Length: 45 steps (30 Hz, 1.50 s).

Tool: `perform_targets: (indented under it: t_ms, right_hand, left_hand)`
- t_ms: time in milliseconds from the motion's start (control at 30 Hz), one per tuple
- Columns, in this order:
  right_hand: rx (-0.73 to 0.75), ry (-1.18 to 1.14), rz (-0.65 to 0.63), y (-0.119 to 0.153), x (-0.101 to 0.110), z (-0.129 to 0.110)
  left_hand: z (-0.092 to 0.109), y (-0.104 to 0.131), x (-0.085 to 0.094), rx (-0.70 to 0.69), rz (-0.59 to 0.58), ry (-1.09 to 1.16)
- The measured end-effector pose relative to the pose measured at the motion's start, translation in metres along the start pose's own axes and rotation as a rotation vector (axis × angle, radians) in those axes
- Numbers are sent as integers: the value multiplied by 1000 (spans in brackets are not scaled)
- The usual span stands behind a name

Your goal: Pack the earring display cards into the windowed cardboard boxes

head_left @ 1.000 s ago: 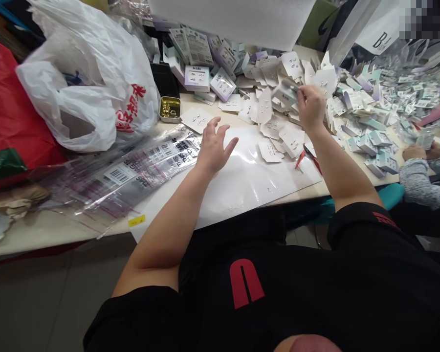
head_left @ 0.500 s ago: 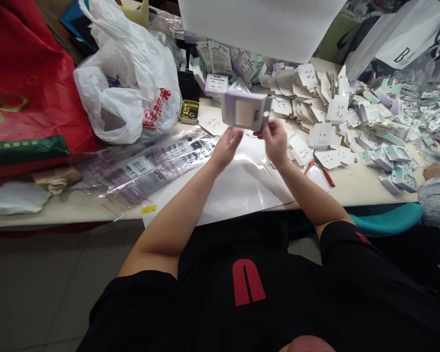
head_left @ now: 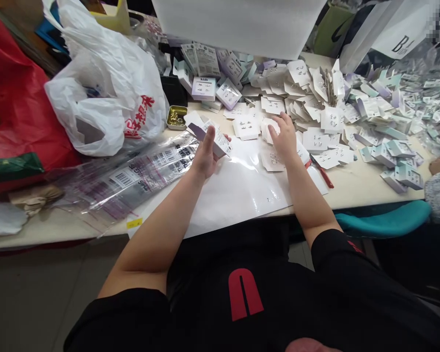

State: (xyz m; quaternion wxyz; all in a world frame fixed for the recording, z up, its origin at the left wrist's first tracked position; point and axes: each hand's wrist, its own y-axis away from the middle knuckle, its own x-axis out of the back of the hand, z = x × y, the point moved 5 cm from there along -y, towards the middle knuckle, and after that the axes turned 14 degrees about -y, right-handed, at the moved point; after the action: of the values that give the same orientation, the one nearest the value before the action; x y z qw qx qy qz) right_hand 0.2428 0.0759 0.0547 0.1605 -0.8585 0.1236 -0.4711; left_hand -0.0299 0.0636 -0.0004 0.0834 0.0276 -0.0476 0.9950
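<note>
Your right hand, fingers parted, has quit the box your left hand grips. A white bag fills the surface's ten o'clock.

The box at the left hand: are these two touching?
Touching: the head view shows the left hand gripping the box, its thumb lying across it.
</note>
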Motion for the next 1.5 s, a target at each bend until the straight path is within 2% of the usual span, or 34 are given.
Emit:
perform_targets:
  t_ms: [133, 233, 300, 367, 433, 567, 700, 767, 833, 900, 967, 1000, 1100, 1167, 1333, 1500]
  right_hand:
    - [-124, 72, -134, -33, -12, 29]
    - [-129, 16, -181, -50, -18, 28]
    - [-119, -34, -171, -49, -16, 18]
    - [-45, -52, -149, -36, -10, 0]
    - [110, -39, -148, -14, -6, -25]
    - [386, -25, -292, 31, -18, -67]
    - [544, -93, -381, 52, -35, -80]
    - [598, -142, -361, 55, -37, -81]
    - [630, -237, -280, 56, -32, -80]
    - [591, -401, -126, 53, -24, -75]
    - [458, -625, 14, 48, -20, -63]
    - [364, -747, 30, 44, -23, -57]
    - [63, -1043, -128, 38, -44, -43]
    - [-69, -1135, -214, 39, -56, -41]
    - [-167, -1195, -189, 45, -54, -45]
    - [-106, -1163, -167, 50, -42, -55]
  left_hand:
    - [-1, 0, -6, 1, -26, -40]
    - [-3, -2, -4, 45, -12, -14]
    - [-3, -2, -4, 59, -42, -8]
    - [0, -2, -3, 59, -88, -5]
    - [8, 1, -1, 75, -102, 57]
    - [31, 10, 8, 128, -16, 339]
    - [50, 18, 15, 55, 94, 498]
    - [47, 17, 18, 12, 126, 499]
    - [41, 11, 22, -63, 145, 426]
    - [35, 5, 25, -153, 126, 282]
    - [31, 0, 24, -229, 80, 128]
    - [30, 0, 22, -259, 52, 66]
    - [30, 4, 11, -326, -38, -47]
    - [32, 8, 4, -363, -76, -93]
    - [35, 13, 0, -447, -59, -178]
    - [34, 12, 6, -470, -21, -212]
